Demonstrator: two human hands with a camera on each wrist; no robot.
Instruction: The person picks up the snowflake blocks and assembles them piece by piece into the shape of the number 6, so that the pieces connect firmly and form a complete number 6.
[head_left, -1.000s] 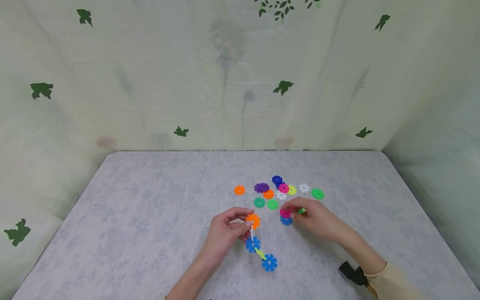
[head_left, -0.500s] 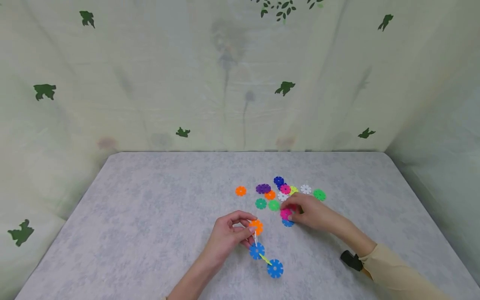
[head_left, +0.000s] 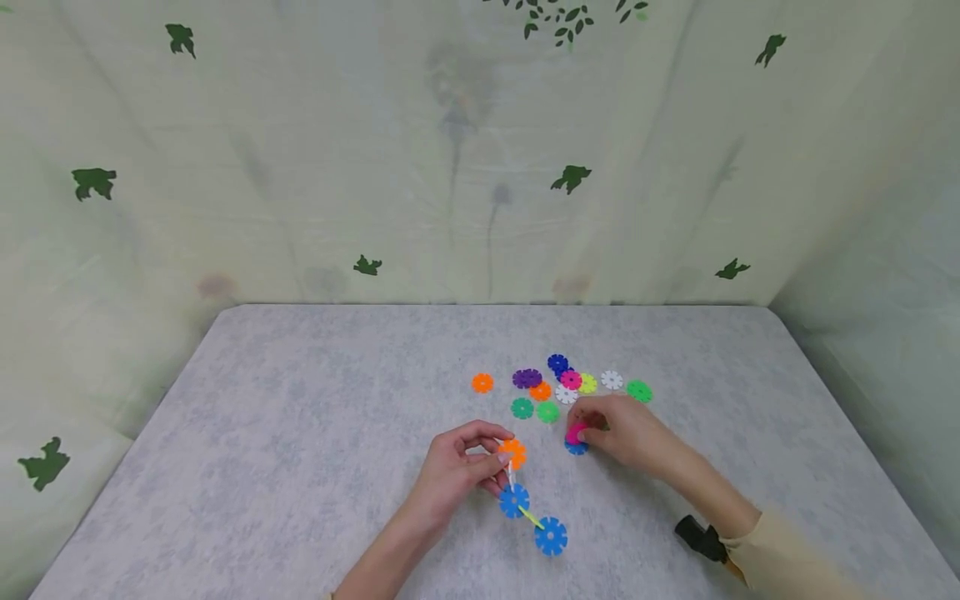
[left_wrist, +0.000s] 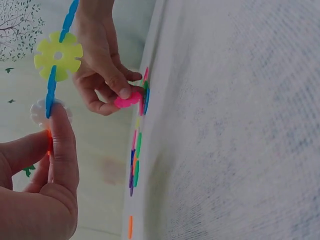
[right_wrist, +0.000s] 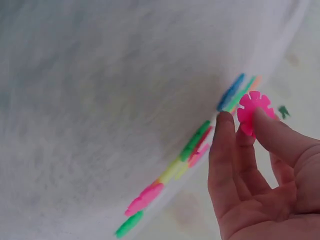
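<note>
While the left hand (head_left: 461, 467) pinches an orange disc (head_left: 513, 454) between thumb and fingers, a chain of slotted plastic discs hangs from it toward the near right. A white disc (left_wrist: 37, 112) is joined to the orange one, then a blue disc (head_left: 514, 510), a yellow disc (left_wrist: 45, 57) and, at the near end, a second blue disc (head_left: 551, 547). The chain is held up, apart from the table (head_left: 300, 433).

To the right and slightly farther, the right hand (head_left: 626, 429) grips a pink disc (right_wrist: 247, 112) between thumb and fingertips. It is low over the table, partly covering a loose blue disc (head_left: 576, 449) in the head view; whether the two touch cannot be told.

Beyond the hands, loose discs lie on the right half of the table: an orange one at the left, overlapping purple discs (head_left: 527, 379), dark blue discs (head_left: 558, 363) at the far side, and a bright green disc (head_left: 640, 391) at the right. A pale curtain (head_left: 300, 125) with green bird shapes hangs behind.
</note>
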